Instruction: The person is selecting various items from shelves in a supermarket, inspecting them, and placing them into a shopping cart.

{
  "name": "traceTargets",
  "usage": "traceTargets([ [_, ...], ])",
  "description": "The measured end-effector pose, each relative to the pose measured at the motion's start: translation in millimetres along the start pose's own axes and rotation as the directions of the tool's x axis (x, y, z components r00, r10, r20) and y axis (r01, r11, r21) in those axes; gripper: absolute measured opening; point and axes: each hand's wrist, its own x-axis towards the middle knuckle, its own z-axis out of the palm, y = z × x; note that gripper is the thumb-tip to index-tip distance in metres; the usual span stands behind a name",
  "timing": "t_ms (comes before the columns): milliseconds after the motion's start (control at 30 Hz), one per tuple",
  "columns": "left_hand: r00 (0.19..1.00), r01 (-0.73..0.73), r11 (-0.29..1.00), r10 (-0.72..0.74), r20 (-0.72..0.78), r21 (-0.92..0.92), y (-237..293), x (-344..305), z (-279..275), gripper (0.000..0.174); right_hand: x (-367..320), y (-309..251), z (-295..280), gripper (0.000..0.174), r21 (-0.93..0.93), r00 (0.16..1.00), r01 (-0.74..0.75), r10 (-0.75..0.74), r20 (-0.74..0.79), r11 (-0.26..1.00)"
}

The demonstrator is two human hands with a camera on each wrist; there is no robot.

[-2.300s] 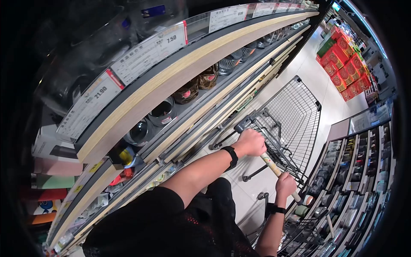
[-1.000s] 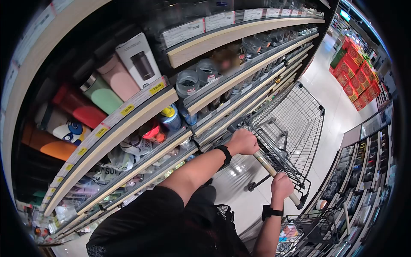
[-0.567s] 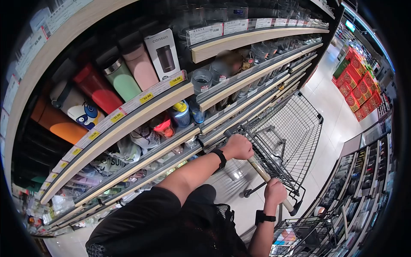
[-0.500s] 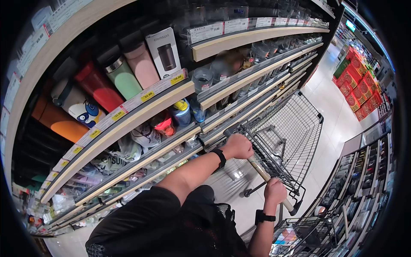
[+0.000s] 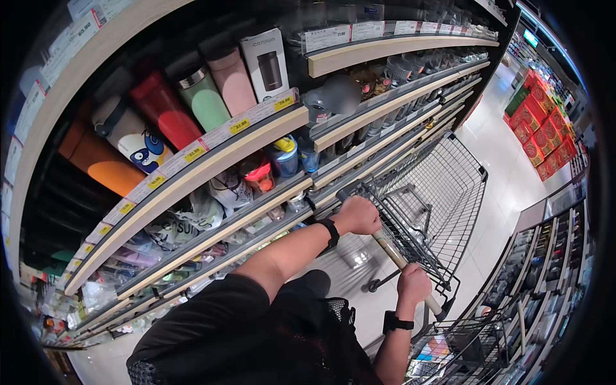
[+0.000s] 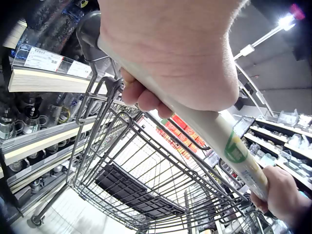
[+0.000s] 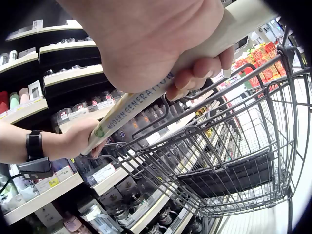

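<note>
Fingers (image 6: 148,101) of the left hand (image 5: 359,216) are curled round the cart handle (image 5: 389,251), close to its end on the bottle-shelf side. Right hand (image 5: 414,284) grips the same bar nearer the other end, fingers wrapped under it in its wrist view. Bare stretch of bar between the two.

Handle is pale, with a green mark and "MODERN GENERATION" lettering. Wire cart (image 5: 482,172) sits just ahead of the hands, dark panel (image 7: 226,175) inside its basket. Black wristband on each wrist.

Left side: long shelf (image 5: 186,176), light wood edge, yellow price tags. Row on it: orange bottle (image 5: 106,173), grey one with a blue cartoon face, red bottle (image 5: 168,112), green bottle (image 5: 206,99), pink bottle (image 5: 232,80), white "consun" box (image 5: 266,64). Glassware further along, near the cart.

Stacked red boxes (image 5: 539,125) on the floor, well beyond the cart. More stocked shelves (image 5: 545,269) on the right. Second wire basket (image 5: 471,346) beside the right forearm, colourful printed sheet (image 5: 431,351) in it.
</note>
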Motion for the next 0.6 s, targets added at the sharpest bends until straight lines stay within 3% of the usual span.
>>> traceTargets([
  [400, 0.999, -0.02, 1.0, 0.019, 0.03, 0.023, -2.9, -26.8, -0.1, 0.029, -24.0, -3.7, -3.4, 0.052, 0.003, 0.999, 0.006, -0.006, -0.053, 1.0],
  [600, 0.996, -0.04, 0.999, 0.038, -0.079, -0.018, -8.5, -29.9, -0.7, 0.027, -25.8, -10.1, -4.7, 0.051, 0.013, 1.0, -0.002, 0.002, -0.022, 1.0],
])
